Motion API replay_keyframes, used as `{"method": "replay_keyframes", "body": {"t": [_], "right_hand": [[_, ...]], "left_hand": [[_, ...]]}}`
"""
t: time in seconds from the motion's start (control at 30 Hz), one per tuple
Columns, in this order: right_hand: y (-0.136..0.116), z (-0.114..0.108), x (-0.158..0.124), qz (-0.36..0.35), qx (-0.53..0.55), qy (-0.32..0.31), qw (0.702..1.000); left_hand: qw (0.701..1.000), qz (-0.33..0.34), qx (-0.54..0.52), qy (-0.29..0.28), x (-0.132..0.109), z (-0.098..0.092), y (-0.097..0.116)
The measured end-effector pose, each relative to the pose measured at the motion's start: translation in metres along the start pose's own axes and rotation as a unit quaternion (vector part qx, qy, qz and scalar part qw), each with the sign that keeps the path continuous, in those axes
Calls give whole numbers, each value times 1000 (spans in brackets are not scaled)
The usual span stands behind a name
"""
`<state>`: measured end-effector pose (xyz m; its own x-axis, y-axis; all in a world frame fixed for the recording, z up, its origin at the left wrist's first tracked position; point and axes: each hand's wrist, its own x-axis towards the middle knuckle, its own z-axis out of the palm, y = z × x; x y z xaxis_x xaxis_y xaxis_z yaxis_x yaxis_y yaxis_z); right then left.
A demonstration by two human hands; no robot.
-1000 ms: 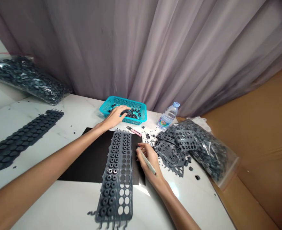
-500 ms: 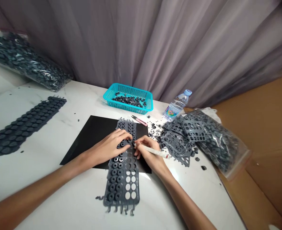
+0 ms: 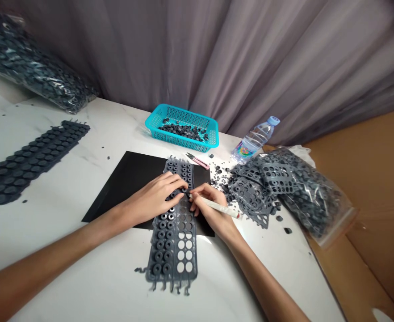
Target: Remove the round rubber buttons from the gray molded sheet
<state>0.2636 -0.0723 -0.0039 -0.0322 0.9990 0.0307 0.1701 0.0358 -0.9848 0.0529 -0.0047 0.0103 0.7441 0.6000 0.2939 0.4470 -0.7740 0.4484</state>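
A long grey rubber sheet (image 3: 172,235) with rows of round parts lies partly on a black mat (image 3: 116,188). Several holes at its lower right are bare. My left hand (image 3: 160,192) rests across the sheet's middle, its fingers curled and the thumb apart from them; whether a small part sits between the tips is hidden. On the right edge of the sheet, my right hand (image 3: 213,205) grips a white pen-like tool (image 3: 222,208) with its tip near the left fingertips.
Behind the mat are a turquoise basket (image 3: 183,143) of small parts and pink-handled snips (image 3: 199,162). To the right: a water bottle (image 3: 253,141), punched sheets (image 3: 250,197) and a filled bag (image 3: 314,201). To the left: another sheet (image 3: 32,161) and a big bag (image 3: 32,67).
The view has shifted slightly, so the table things appear a little higher. Both hands keep nearly the same place on the sheet, and the pen-like tool is still held.
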Motion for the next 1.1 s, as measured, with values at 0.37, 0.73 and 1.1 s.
{"method": "replay_keyframes", "body": {"t": [0.37,0.73,1.1], "right_hand": [[-7,5,-8,-42,-171,13,984],[-3,-21,-1,-44,-99,140,984],[2,-22,0,-144,-244,93,955]], "left_hand": [[980,-22,-130,149,8,2,4],[736,-251,-619,112,0,-26,-19],[735,-244,-632,-17,-8,-13,0]]}}
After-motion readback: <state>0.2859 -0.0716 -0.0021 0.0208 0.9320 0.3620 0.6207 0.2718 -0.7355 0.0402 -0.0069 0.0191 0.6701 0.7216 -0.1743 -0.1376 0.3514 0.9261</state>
